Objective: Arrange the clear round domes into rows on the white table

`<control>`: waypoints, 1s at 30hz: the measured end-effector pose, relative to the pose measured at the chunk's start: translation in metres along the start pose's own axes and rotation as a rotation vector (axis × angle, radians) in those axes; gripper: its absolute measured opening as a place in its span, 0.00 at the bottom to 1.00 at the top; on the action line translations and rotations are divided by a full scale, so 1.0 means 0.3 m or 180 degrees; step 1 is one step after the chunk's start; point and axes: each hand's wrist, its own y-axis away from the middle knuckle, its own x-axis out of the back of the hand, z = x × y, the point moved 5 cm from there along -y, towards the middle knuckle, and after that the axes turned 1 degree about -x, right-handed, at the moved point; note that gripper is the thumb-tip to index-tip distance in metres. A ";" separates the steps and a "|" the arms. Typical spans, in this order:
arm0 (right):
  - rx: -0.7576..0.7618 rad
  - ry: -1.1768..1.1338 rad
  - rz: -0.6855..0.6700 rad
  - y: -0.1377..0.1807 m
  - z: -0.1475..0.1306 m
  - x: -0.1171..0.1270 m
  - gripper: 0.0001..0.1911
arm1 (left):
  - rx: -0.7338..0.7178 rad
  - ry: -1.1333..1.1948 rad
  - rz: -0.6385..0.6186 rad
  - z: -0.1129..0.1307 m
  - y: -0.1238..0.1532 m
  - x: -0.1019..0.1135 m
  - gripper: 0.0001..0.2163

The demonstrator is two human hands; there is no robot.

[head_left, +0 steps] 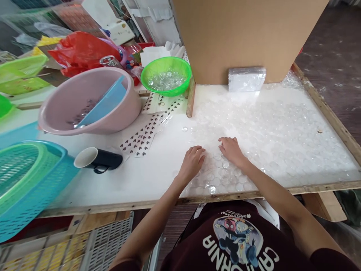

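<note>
Many clear round discs (239,177), thin and see-through, lie across the right part of the white table (160,177). My left hand (192,161) is over the left edge of this spread, palm down, its fingers bent a little and the thumb apart. Close by, my right hand (231,149) reaches in among the discs with loosely curved fingers. Neither hand shows anything held. One disc (184,129) lies by itself to the left. Whatever is under the fingertips is hidden.
A tall cardboard sheet (248,37) stands at the back, a wrapped white stack (246,79) before it. Leftward are a green bowl (166,88) of clear pieces, a pink basin (118,122), sticker sheets (145,137), a tipped dark mug (109,159) and blue baskets (50,188). Wooden strips (327,101) edge the table.
</note>
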 end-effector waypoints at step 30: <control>-0.0376 -0.0248 0.0076 0.220 0.199 0.094 0.11 | 0.0497 0.1304 -0.0648 0.153 -0.147 -0.103 0.13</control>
